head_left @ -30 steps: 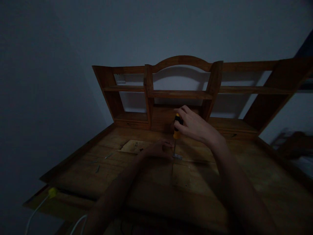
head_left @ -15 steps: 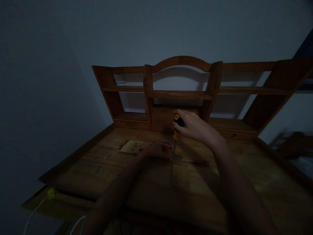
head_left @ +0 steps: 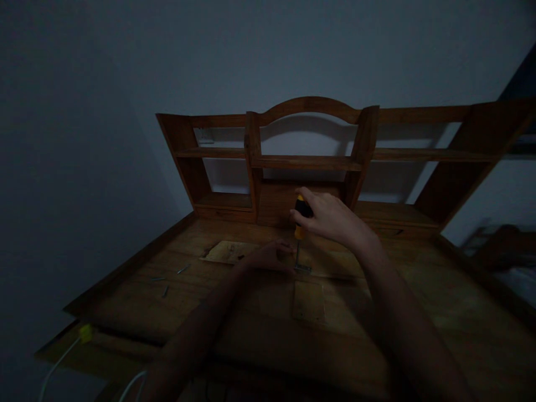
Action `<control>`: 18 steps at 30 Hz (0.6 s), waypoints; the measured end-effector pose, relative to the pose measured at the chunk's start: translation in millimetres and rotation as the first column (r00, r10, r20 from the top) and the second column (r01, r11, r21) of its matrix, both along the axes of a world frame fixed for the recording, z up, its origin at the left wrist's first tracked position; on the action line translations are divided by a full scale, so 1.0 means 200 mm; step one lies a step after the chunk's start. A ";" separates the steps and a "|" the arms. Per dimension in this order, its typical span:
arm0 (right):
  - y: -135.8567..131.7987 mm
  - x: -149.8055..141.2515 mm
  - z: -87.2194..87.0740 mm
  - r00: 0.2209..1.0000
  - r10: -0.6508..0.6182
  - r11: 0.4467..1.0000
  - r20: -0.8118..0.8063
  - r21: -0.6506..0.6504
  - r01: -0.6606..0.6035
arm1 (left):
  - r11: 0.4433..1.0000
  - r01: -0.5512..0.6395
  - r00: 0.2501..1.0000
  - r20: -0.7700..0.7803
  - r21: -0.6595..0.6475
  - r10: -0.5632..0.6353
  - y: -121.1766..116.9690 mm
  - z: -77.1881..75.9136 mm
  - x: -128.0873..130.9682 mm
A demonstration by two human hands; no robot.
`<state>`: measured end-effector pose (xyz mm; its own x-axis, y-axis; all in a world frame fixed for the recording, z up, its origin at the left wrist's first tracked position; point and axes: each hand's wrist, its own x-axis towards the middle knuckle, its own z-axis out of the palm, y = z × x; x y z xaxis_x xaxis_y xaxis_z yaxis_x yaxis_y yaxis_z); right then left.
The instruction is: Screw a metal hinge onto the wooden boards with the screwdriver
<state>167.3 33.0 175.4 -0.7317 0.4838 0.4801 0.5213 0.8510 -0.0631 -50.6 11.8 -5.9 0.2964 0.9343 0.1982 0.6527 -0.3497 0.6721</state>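
Note:
My right hand [head_left: 329,215] is wrapped round the yellow and black handle of a screwdriver [head_left: 300,231]. The screwdriver stands nearly upright, its tip down at a small metal bracket [head_left: 303,268] on a long wooden board [head_left: 230,251]. Beside the shaft, my left hand [head_left: 270,257] rests on the board with thumb and fingers apart; the thumb tip reaches the bracket's left end. Whether it presses on the bracket is too dark to tell. A small square wooden piece [head_left: 309,301] with dark holes lies just in front of the bracket.
Several metal pieces, perhaps screws [head_left: 183,269], are scattered on the wooden desk [head_left: 138,296] at the left. A wooden shelf unit [head_left: 307,162] rises along the back wall. A yellow object with a white cable [head_left: 85,334] sits at the near left edge.
The screwdriver handle and my right hand have turned and shifted very slightly left. My left hand stays in place, and the view has moved a little.

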 end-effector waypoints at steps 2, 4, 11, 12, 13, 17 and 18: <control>0.00 0.00 0.01 0.999 0.047 0.998 -0.003 -0.040 -0.047 | 1.000 -0.001 1.000 -0.020 0.007 0.001 0.00 0.00 0.00; 0.01 0.01 0.01 0.997 0.075 0.995 -0.018 -0.060 -0.076 | 1.000 -0.004 0.999 -0.034 0.006 0.004 -0.01 0.00 0.00; 0.02 0.01 0.00 0.998 -0.067 0.996 -0.012 0.052 0.067 | 1.000 -0.006 1.000 -0.029 0.013 0.007 0.01 -0.03 -0.01; 0.02 0.01 0.00 0.998 -0.054 0.997 -0.016 0.046 0.055 | 1.000 -0.014 1.000 -0.028 0.007 0.014 0.01 -0.03 -0.01; 0.03 0.01 0.00 0.999 -0.027 0.999 -0.021 0.034 0.028 | 1.000 -0.019 0.999 -0.027 0.001 0.019 0.01 -0.04 -0.01; 0.04 0.02 0.00 0.996 0.070 0.997 -0.052 -0.018 -0.071 | 1.000 -0.010 0.999 -0.037 -0.008 0.010 0.01 -0.04 -0.01; 0.03 0.01 0.00 0.995 0.081 0.996 -0.057 -0.027 -0.082 | 1.000 -0.007 0.999 -0.047 -0.008 0.007 0.01 -0.04 -0.01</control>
<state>170.2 39.6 174.5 -0.7420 0.4382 0.5073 0.4452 0.8879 -0.1158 -53.6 14.5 -13.1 0.2985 0.9380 0.1763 0.6859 -0.3393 0.6438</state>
